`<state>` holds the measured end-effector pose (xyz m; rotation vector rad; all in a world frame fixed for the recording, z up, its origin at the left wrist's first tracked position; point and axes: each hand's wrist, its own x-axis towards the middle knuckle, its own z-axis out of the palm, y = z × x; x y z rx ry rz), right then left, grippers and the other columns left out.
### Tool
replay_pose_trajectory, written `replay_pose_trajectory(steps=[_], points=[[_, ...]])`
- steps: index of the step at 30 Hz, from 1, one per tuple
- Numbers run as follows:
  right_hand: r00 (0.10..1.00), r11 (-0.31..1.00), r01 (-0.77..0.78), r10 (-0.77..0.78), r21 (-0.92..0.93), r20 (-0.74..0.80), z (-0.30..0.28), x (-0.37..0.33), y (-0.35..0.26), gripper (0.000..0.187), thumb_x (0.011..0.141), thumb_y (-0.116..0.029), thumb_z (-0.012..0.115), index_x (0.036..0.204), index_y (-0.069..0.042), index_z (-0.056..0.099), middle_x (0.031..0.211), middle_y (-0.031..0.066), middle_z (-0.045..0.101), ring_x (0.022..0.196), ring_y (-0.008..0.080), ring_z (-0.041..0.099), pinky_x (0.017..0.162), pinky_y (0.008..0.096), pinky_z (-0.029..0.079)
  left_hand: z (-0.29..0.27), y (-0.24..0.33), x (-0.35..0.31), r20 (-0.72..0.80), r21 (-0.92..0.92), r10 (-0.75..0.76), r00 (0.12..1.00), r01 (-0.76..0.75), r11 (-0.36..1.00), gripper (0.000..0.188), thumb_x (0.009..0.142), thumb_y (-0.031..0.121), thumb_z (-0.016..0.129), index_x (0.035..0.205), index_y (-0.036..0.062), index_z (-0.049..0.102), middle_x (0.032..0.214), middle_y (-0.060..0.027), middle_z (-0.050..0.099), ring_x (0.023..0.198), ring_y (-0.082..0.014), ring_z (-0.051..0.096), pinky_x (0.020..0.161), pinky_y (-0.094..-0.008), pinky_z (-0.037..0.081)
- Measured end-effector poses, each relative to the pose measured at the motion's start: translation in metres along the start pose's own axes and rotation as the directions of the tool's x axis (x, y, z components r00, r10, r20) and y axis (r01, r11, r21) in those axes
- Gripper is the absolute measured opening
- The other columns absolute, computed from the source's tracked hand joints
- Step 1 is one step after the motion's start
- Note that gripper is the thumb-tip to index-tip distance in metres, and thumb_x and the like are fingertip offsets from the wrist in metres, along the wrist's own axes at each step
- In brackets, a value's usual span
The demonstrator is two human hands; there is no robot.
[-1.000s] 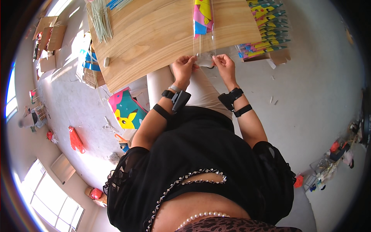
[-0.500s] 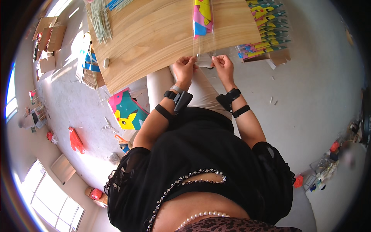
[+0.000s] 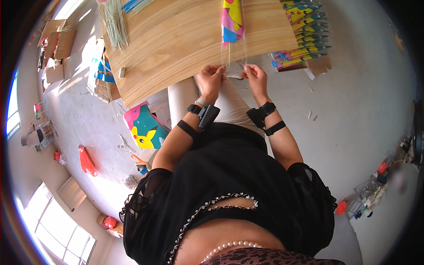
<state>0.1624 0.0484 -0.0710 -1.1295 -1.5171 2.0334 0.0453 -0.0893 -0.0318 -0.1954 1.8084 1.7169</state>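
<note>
A long clear plastic sleeve (image 3: 237,53) lies over the near edge of the wooden table. Inside it is a folded printed sheet (image 3: 232,22) in yellow, pink and blue, with a thin pale rod reaching toward me. My left hand (image 3: 210,80) pinches the left corner of the sleeve's near end, just off the table edge. At the right corner, my right hand (image 3: 256,80) has thumb and forefinger closed on the film. The sleeve's end hangs between both hands above my lap; its transparent edges are hard to make out.
Packed printed sheets in clear sleeves fill a cardboard box (image 3: 324,64) right of the table (image 3: 176,48). Thin pale rods (image 3: 114,26) lie at its far left, a small whitish block (image 3: 122,72) near its left edge. A printed teal bag (image 3: 152,128) stands by my left leg.
My right hand has shifted very slightly, with its fingertips a little lower. The sleeve's near end has moved a little between my hands; the folded sheet stays almost in place.
</note>
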Motion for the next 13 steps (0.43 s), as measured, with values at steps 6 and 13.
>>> replay_pose_trajectory(steps=[6, 13], points=[[0.989, 0.998, -0.063, 0.067, -0.029, 0.132, -0.009, -0.007, -0.008, 0.019, 0.11, -0.02, 0.065, 0.114, -0.001, 0.068, 0.094, 0.0054, 0.074, 0.086, 0.014, 0.072, 0.083, 0.0292, 0.057, -0.01, 0.008, 0.001, 0.074, -0.024, -0.065, 0.995, 0.067, 0.997, 0.026, 0.096, 0.014, 0.084, 0.112, -0.0018, 0.071, 0.086, -0.0027, 0.074, 0.066, -0.0079, 0.064, 0.06, -0.0224, 0.05], [0.983, 0.994, -0.08, 0.091, -0.076, 0.159, -0.009, -0.015, -0.022, 0.022, 0.109, -0.023, 0.067, 0.114, -0.001, 0.068, 0.092, 0.004, 0.075, 0.083, 0.0149, 0.074, 0.081, 0.0283, 0.059, -0.024, 0.007, 0.021, 0.337, 0.128, -0.185, 0.923, 0.15, 0.98, 0.049, 0.098, 0.025, 0.082, 0.132, -0.0068, 0.068, 0.084, -0.0017, 0.073, 0.069, -0.0076, 0.062, 0.062, -0.0255, 0.05]])
